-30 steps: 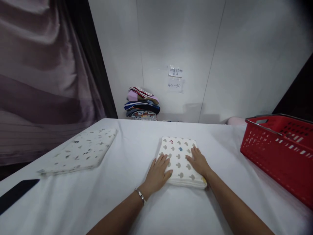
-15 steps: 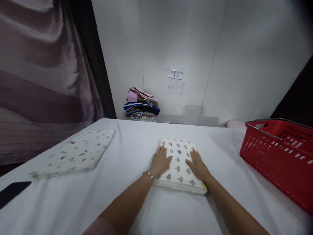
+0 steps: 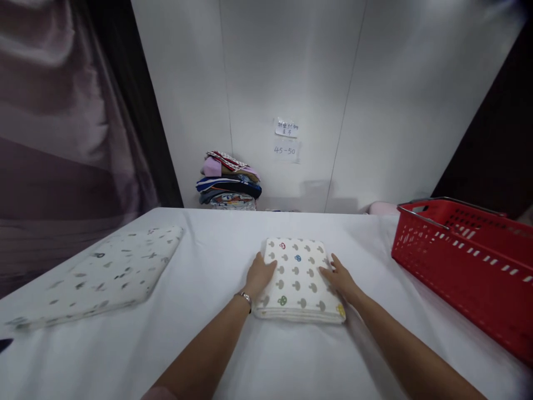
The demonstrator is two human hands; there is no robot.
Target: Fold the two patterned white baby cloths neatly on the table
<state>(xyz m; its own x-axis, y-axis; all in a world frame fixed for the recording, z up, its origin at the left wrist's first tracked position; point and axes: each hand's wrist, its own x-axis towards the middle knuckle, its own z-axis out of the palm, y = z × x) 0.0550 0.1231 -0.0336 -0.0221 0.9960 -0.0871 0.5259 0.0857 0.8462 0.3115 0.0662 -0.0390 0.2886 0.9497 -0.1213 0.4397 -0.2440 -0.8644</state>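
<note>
The folded mushroom-print cloth (image 3: pixel 297 280) lies flat on the white-covered table (image 3: pixel 187 328), in front of the person and between the two hands. It is folded in several layers, with the stacked edges showing on the near side. Its print is mostly grey, with single red, blue, green and yellow mushrooms.

The left hand (image 3: pixel 259 276) is unclenched at the cloth's left edge, its thumb reaching onto the top face. The right hand (image 3: pixel 341 279) is open at the right edge, thumb over the top and fingers spread outward. Neither hand is closed around the cloth. A metal bracelet (image 3: pixel 245 298) is on the left wrist.

A second folded cloth (image 3: pixel 108 272), white with small scattered motifs, lies on the left part of the table, well apart from the first. A red basket (image 3: pixel 449 272) with slotted sides and metal handles stands at the right. Beyond the far edge, a pile of folded fabrics (image 3: pixel 229 183) sits against the wall (image 3: pixel 291 66), left of two paper notes (image 3: pixel 286 150); the lower reads "45-50".
</note>
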